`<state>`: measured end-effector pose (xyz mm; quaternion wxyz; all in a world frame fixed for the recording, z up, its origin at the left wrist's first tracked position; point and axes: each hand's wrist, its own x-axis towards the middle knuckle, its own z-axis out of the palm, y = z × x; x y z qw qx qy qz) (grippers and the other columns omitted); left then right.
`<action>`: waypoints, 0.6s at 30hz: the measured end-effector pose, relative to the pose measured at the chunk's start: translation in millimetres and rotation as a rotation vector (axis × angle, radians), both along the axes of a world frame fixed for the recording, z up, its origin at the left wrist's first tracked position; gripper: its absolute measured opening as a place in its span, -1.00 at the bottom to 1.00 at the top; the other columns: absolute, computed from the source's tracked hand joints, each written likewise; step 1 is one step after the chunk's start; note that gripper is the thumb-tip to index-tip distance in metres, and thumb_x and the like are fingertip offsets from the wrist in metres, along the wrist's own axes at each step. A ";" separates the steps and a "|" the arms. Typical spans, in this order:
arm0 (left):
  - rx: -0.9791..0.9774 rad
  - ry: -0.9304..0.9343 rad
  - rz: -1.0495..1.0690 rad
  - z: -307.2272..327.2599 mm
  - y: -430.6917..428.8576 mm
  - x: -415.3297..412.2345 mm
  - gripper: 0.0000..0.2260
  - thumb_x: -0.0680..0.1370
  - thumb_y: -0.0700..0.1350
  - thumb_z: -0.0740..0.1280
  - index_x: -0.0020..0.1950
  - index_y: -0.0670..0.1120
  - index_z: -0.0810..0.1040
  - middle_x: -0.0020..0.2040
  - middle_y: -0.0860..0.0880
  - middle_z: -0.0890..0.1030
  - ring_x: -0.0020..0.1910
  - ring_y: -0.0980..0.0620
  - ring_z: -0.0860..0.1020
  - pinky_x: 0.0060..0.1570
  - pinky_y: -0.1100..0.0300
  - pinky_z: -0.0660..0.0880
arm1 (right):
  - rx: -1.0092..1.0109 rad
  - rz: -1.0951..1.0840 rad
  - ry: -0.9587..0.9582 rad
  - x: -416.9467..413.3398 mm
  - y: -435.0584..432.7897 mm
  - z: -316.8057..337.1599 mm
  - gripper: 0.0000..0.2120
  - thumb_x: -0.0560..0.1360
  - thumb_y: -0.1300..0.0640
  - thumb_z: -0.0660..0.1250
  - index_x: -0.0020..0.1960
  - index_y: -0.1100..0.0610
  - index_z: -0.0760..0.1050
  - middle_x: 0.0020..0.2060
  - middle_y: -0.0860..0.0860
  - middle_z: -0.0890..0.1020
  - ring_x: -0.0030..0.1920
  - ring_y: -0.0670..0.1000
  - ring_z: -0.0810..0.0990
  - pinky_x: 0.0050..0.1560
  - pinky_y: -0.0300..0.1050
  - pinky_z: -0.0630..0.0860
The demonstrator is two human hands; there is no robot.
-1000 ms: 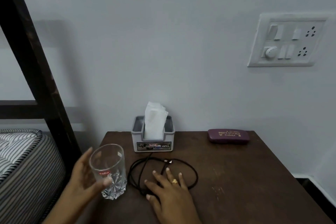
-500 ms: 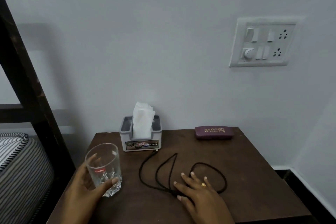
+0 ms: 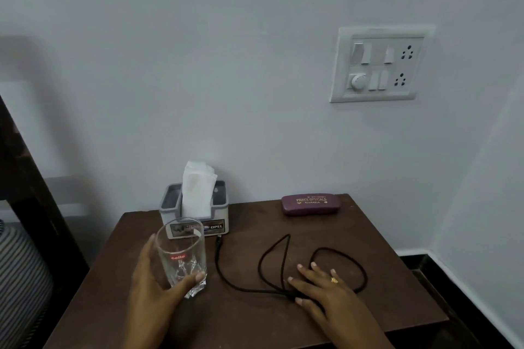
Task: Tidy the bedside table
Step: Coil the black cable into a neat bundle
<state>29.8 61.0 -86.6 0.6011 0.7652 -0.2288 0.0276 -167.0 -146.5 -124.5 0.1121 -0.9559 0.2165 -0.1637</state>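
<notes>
My left hand [image 3: 154, 286] grips a clear drinking glass [image 3: 181, 256] with a red label, held upright at the front left of the dark wooden bedside table [image 3: 255, 317]. A loose black cable [image 3: 279, 261] lies in loops across the table's middle. My right hand [image 3: 323, 290] rests flat on the cable's near part, fingers spread, a gold ring on one finger. A grey tissue holder [image 3: 195, 211] with a white tissue standing up sits at the back left. A maroon spectacle case [image 3: 310, 204] lies at the back right by the wall.
The table stands against a pale wall with a switch and socket panel [image 3: 380, 64] above its right side. A dark bed frame [image 3: 31, 195] and a striped mattress [image 3: 17, 275] border the table's left. A dark floor strip [image 3: 465, 292] runs to the right.
My left hand has closed round the glass and carried it right and a little toward the tissue holder. My right hand has dragged the cable rightward, opening its coil into wider loops.
</notes>
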 end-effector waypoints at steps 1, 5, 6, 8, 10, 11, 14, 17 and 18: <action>0.065 -0.135 0.123 2.2 1.8 -3.6 -0.13 0.05 0.29 0.53 0.32 0.17 0.33 0.32 0.00 0.43 0.28 -0.09 0.41 0.27 -0.04 0.38 | 0.003 0.009 -0.027 -1.6 -0.5 0.1 -0.64 0.33 -0.22 0.12 0.06 -0.33 0.53 0.08 -0.23 0.64 0.07 -0.15 0.63 -0.03 -0.17 0.57; 0.080 -0.697 0.028 -1.1 -12.2 -29.5 -0.60 0.41 0.42 0.10 0.03 0.20 0.45 0.19 0.48 0.36 0.00 0.32 0.44 0.22 0.46 0.28 | -0.050 0.044 -0.170 -4.9 0.7 0.0 -0.69 0.27 -0.19 0.22 0.01 -0.27 0.47 -0.01 -0.29 0.62 0.12 -0.25 0.53 0.16 -0.18 0.40; 0.198 -0.770 -0.102 -10.4 -21.3 -35.9 -0.67 0.48 0.35 0.06 0.04 0.20 0.44 0.19 0.46 0.36 0.00 0.33 0.44 0.22 0.56 0.17 | -0.072 0.058 -0.220 -5.5 0.8 -1.5 -0.76 0.27 -0.16 0.24 -0.07 -0.24 0.50 -0.06 -0.31 0.61 0.11 -0.26 0.50 0.16 -0.21 0.35; 0.425 -0.801 -0.309 -39.2 -38.7 -40.0 -0.70 0.44 0.17 0.17 0.12 0.13 0.44 0.14 0.26 0.46 0.09 0.22 0.48 0.20 0.53 0.22 | -0.102 0.050 -0.310 -7.8 1.5 -4.1 -0.86 0.30 -0.09 0.27 -0.17 -0.19 0.55 -0.16 -0.29 0.60 0.06 -0.27 0.50 0.14 -0.26 0.34; 0.459 -0.721 -0.389 -57.0 -51.7 -31.9 -0.71 0.32 0.10 0.22 -0.01 0.07 0.51 -0.01 0.12 0.58 -0.02 0.14 0.59 -0.04 0.42 0.42 | -0.055 0.023 -0.417 -11.8 1.2 -3.1 -0.89 0.34 -0.04 0.30 -0.17 -0.15 0.58 -0.19 -0.26 0.61 0.02 -0.28 0.53 0.13 -0.35 0.39; 0.443 -0.711 -0.383 -57.8 -56.4 -26.4 -0.78 0.30 0.09 0.22 -0.12 0.07 0.50 -0.10 0.16 0.55 -0.14 0.17 0.58 -0.18 0.39 0.44 | 0.000 0.008 -0.490 -14.7 0.0 -1.0 -0.89 0.35 -0.02 0.32 -0.16 -0.12 0.59 -0.18 -0.24 0.62 0.00 -0.30 0.54 0.11 -0.42 0.39; 0.453 -0.773 -0.327 -50.7 -65.6 -14.4 -0.82 0.38 0.10 0.21 -0.31 0.01 0.42 -0.19 0.07 0.35 -0.29 0.17 0.38 -0.38 0.34 0.36 | 0.156 -0.081 -0.676 -26.0 -3.0 14.5 -0.87 0.35 0.11 0.43 -0.15 -0.10 0.63 -0.16 -0.27 0.65 -0.11 -0.34 0.60 -0.01 -0.52 0.43; 0.386 -0.794 -0.298 -33.1 -60.3 -23.6 -0.64 0.57 0.22 0.01 -0.29 0.00 0.26 -0.23 0.04 0.29 -0.34 0.18 0.33 -0.39 0.36 0.32 | 0.274 -0.190 -0.784 -36.8 -14.7 36.4 -0.66 0.29 0.36 0.52 -0.21 -0.11 0.68 -0.17 -0.28 0.67 -0.15 -0.31 0.62 -0.07 -0.53 0.44; 0.366 -0.770 -0.300 -26.0 -57.5 -28.7 -0.63 0.57 0.24 -0.02 -0.27 0.01 0.25 -0.24 0.05 0.29 -0.34 0.20 0.34 -0.38 0.38 0.31 | 0.320 -0.208 -0.823 -39.1 -19.2 44.3 -0.62 0.30 0.38 0.50 -0.23 -0.14 0.68 -0.18 -0.28 0.67 -0.15 -0.30 0.62 -0.09 -0.54 0.44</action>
